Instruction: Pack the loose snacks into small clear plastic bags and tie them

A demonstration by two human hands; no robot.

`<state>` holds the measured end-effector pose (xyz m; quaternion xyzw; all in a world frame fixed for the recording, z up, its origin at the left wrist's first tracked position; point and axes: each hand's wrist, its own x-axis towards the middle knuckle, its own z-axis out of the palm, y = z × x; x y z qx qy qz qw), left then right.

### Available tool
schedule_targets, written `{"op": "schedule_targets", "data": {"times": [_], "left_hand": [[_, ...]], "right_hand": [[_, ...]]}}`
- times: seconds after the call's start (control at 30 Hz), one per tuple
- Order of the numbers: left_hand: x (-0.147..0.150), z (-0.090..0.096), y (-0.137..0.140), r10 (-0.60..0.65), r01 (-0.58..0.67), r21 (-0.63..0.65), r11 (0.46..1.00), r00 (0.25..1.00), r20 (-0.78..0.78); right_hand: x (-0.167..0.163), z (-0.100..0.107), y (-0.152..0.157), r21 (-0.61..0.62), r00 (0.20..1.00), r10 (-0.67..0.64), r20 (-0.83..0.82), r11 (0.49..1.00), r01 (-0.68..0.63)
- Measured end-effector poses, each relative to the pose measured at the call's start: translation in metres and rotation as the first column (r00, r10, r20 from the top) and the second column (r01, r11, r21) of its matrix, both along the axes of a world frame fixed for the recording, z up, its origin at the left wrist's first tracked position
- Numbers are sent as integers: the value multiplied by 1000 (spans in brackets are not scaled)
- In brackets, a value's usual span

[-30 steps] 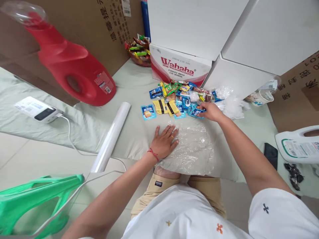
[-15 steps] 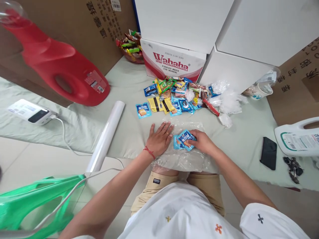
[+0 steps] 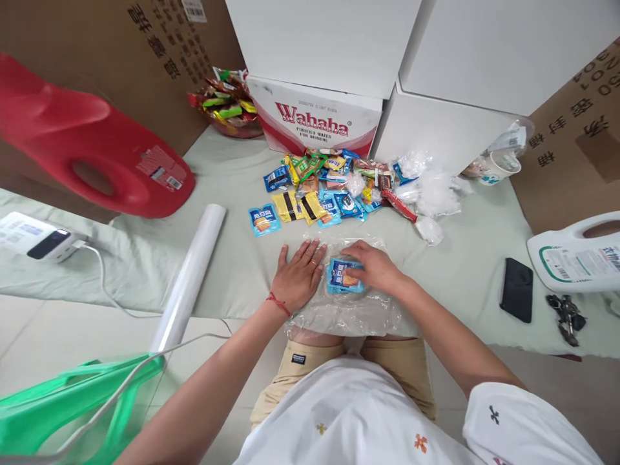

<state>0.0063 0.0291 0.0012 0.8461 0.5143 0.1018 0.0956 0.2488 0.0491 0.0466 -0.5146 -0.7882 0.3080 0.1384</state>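
Observation:
A sheet of clear plastic film [image 3: 358,316] lies on the cloth at the table's front edge. My left hand [image 3: 298,278] rests flat on its left part, fingers spread, holding nothing. Blue snack packets [image 3: 338,276], at least two and stacked, lie on the middle of the film. My right hand [image 3: 380,268] grips their right side, the thumb over the top packet and the other fingers curled along the far edge. Behind the film is a row with a single blue packet [image 3: 265,220], yellow packets [image 3: 287,206] and more blue ones.
Mixed snacks [image 3: 334,169] and crumpled clear plastic [image 3: 433,190] lie before the Wahaha carton [image 3: 314,123]. At left are a white roll [image 3: 194,268], a red jug [image 3: 97,148] and a cabled white device [image 3: 36,239]. A phone [image 3: 516,289], keys [image 3: 566,320] and a white jug [image 3: 576,258] lie right.
My right hand has brought the blue packets together into a neater stack, laid low on the film, and its fingers reach further over them. My left hand stays flat. The camera view has shifted slightly.

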Motion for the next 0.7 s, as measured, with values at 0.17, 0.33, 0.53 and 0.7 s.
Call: {"op": "schedule_targets", "data": {"times": [0.17,0.33,0.53,0.7], "left_hand": [[0,0,0,-3,3,1,1000,1000,-6],[0,1,1,6,-6,-6,1000,1000,-8],[-1,1,0,9,-9,-5,1000,1000,1],[-1,1,0,12,-11,-5,1000,1000,15]], "right_hand": [[34,1,47,214,934,-283,220,948,236],[46,-2,111,303,858,-246,451,946,112],[48,1,123,341,867,-321,381,921,191],[59,27,70,275,921,-389,-7,885,376]]}}
